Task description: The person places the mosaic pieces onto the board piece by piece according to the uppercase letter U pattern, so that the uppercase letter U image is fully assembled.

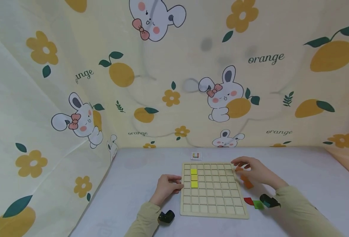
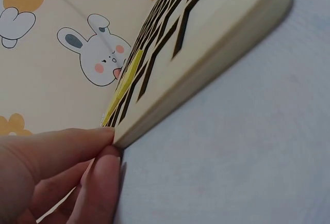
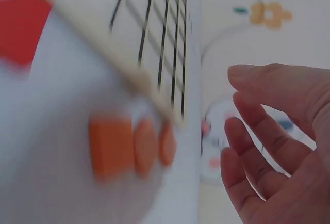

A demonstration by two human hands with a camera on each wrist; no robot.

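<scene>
A pale wooden grid board (image 1: 213,200) lies on the table, with several yellow squares (image 1: 194,177) in a column near its upper left. My left hand (image 1: 166,187) holds the board's left edge; in the left wrist view the thumb (image 2: 77,149) and a finger meet at the rim. Over the board's upper right corner is my right hand (image 1: 255,169), fingers loosely bent and nothing between them in the right wrist view. Orange pieces (image 1: 247,182) lie below that hand, beside the board's right edge, partly covered by it in the head view.
A red piece (image 1: 248,201) and a green piece (image 1: 258,204) lie by the board's lower right. Behind the board is a small card (image 1: 196,156) with a coloured pattern. A printed curtain (image 1: 162,125) rises along the table's back and left side.
</scene>
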